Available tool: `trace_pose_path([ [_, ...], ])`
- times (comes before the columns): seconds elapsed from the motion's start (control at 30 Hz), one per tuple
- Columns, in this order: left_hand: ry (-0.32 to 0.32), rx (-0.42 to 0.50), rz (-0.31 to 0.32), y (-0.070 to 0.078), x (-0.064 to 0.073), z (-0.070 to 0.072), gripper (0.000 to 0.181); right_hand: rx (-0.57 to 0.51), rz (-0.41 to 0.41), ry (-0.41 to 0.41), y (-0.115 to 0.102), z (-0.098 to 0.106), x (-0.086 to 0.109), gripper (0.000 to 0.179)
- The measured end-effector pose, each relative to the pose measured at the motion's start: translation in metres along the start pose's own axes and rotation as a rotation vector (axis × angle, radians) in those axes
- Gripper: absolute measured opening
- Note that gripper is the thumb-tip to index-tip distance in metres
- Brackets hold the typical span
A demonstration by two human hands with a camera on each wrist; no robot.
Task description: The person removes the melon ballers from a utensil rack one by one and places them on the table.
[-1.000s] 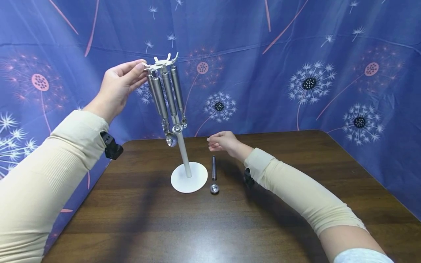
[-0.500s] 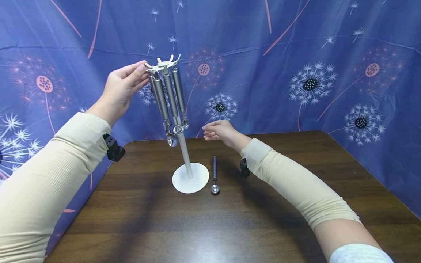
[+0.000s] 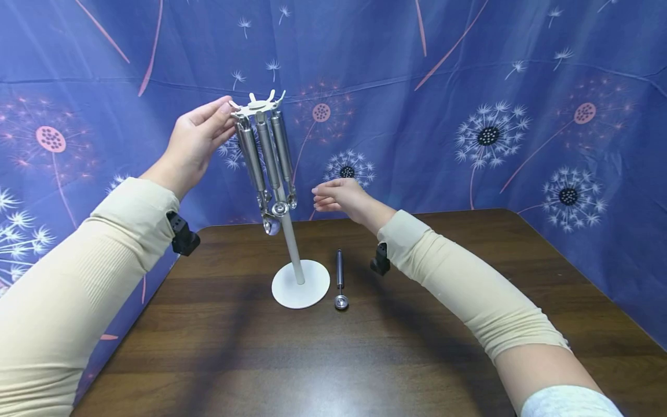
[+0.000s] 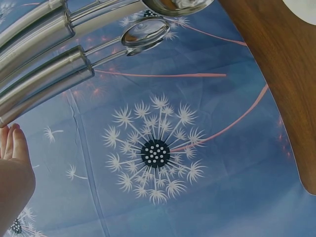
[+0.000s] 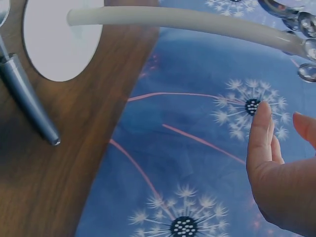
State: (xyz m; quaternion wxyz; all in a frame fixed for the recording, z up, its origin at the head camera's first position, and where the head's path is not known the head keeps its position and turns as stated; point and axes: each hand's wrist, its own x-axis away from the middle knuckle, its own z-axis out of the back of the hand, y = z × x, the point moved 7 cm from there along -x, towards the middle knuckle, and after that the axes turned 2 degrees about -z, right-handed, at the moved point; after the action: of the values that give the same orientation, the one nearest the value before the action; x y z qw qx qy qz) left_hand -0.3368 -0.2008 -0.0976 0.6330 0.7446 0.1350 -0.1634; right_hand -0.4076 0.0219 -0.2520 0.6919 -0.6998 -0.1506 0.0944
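Observation:
A white utensil stand [image 3: 290,246] with a round base and a hooked top rises from the table, several steel utensils [image 3: 250,157] hanging heads-down from it. My left hand [image 3: 197,136] pinches the left edge of the hooked top between thumb and fingers; a steel handle ends close by its fingertips in the left wrist view. Right of the post, my right hand [image 3: 341,198] is in the air with nothing in it, thumb and fingers apart in the right wrist view. Beside the base lies a small round-headed steel scoop [image 3: 340,271], its handle pointing away from me.
The brown wooden table [image 3: 443,324] ends at a back edge just behind the stand. A blue cloth [image 3: 406,145] with dandelion prints hangs behind it and at both sides. Black wrist cameras [image 3: 183,234] sit under both sleeves.
My right hand has risen and shifted left, away from the scoop on the table and closer to the hanging utensils. The left hand keeps its grip at the stand's top.

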Motion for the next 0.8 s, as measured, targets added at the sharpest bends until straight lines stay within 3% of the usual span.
trace_pose_path([
  [0.17, 0.000, -0.009, 0.017, -0.001, -0.002, -0.002, 0.058, -0.003, 0.033, -0.010, -0.015, -0.004, 0.000, 0.031],
  [0.63, -0.026, 0.125, 0.002, 0.000, -0.002, 0.002, 0.044, -0.011, 0.248, -0.073, -0.067, -0.026, 0.013, 0.037],
  [0.8, -0.042, 0.136, 0.009, -0.002, -0.001, 0.002, 0.043, 0.002, 0.277, -0.083, -0.073, -0.032, 0.012, 0.034],
])
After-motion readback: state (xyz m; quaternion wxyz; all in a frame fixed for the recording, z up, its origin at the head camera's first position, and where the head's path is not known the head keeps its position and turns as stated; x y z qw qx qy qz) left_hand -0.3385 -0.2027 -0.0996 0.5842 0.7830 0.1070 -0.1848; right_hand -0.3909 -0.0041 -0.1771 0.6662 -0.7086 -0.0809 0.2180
